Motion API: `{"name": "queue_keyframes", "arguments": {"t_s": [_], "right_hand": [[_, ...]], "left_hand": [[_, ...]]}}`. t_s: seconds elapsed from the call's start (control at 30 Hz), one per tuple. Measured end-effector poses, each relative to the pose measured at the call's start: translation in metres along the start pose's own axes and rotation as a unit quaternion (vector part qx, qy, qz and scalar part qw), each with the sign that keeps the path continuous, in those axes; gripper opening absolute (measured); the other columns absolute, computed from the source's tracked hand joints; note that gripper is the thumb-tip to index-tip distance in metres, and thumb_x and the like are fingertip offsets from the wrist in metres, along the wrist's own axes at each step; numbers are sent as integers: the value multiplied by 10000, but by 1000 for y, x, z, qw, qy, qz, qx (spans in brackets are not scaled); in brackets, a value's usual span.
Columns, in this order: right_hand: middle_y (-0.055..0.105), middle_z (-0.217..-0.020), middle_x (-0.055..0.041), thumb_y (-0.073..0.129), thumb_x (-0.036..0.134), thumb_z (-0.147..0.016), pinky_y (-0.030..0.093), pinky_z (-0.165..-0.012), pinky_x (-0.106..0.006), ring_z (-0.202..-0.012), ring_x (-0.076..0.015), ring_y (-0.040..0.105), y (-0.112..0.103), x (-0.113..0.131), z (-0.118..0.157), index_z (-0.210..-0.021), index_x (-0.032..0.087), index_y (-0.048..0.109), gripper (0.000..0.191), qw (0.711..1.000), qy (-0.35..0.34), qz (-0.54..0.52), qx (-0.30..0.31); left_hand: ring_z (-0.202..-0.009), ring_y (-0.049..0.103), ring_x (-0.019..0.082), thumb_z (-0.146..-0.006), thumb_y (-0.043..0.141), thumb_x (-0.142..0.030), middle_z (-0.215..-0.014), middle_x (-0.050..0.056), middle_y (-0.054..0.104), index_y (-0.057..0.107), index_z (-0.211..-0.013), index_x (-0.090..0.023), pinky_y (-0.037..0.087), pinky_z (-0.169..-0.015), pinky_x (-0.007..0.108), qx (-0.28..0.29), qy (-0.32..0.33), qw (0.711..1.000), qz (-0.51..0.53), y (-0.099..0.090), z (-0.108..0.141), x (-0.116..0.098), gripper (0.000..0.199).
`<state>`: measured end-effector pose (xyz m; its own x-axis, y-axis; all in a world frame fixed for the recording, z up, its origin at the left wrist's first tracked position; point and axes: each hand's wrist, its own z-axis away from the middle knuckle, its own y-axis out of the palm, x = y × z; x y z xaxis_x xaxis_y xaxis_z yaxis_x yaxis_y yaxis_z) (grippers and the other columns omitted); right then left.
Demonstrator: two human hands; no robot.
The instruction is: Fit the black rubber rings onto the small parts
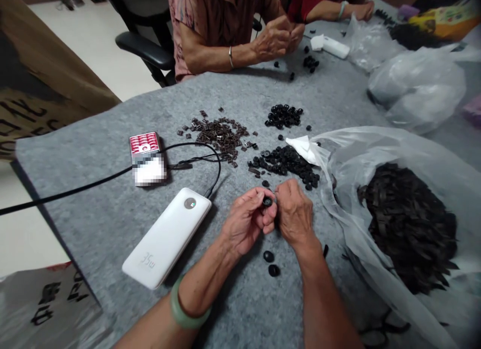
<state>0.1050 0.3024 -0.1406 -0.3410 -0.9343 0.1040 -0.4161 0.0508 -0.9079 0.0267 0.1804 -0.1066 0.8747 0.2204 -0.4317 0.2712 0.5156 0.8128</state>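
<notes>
In the head view, my left hand is pinching a small black disc between its thumb and fingers, above the table. My right hand is curling its fingers close beside it — whether they are gripping anything, I cannot tell. The disc is looking light, stiff and perhaps slippery, so I am judging its rim the surest place to hold.

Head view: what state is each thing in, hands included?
Left hand: pinching a black round piece
Right hand: fingers curled, contents hidden
White power bank: lying flat, cable plugged in
Nearest plastic bag: open, dark strips inside
Small brown pieces: loosely heaped
Black pieces beside them: in two heaps
Red-and-white pack: lying flat
</notes>
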Motion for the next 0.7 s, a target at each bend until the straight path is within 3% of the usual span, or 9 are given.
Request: {"name": "queue_keyframes", "arguments": {"t_s": [0.13, 0.3, 0.43, 0.6, 0.7], "right_hand": [[577, -881, -71, 349, 211, -1028, 313, -691, -229, -792, -104, 469, 2, 1, 0, -862, 123, 589, 304, 995, 51, -75, -34], [635, -900, -45, 434, 266, -1012, 431, -766, -212, -828, -84, 565, 0, 0, 0, -966, 135, 607, 222, 962, 134, -219, -91], [651, -1025, -56, 424, 288, -1000, 484, -789, -215, -884, -78, 602, -6, -4, 0, -1063, 153, 669, 287, 928, 184, -319, -62], [633, -990, -41, 483, 336, -958, 461, -619, -166, -701, -32, 548, -6, -6, 1, -970, 144, 686, 280, 874, 256, -408, -59], [621, -927, -26, 532, 360, -928, 432, -549, -152, -611, -13, 498, -3, -6, 2, -982, 135, 674, 272, 834, 308, -452, -68]], "left_hand": [[-451, 422, 36, -736, 836, -395, -603, -31, 569, 633, -881, -166, 347, -405, 158, 11, -16, 1000, -1, -1, 0, 1, 339], [-478, 435, 37, -721, 849, -402, -627, -20, 580, 650, -865, -167, 355, -434, 167, 7, -10, 1000, -20, -1, 2, 0, 340], [-524, 468, 45, -727, 852, -382, -668, -2, 603, 669, -879, -164, 390, -482, 178, 13, -9, 1000, -21, 0, 3, -1, 323], [-569, 522, 61, -705, 863, -352, -720, 19, 637, 680, -908, -152, 428, -540, 200, 14, -20, 1000, -17, 0, 2, -2, 339], [-590, 539, 76, -732, 824, -373, -775, 36, 663, 681, -913, -152, 445, -576, 221, -7, -5, 998, -66, 1, 2, -3, 319]]}}
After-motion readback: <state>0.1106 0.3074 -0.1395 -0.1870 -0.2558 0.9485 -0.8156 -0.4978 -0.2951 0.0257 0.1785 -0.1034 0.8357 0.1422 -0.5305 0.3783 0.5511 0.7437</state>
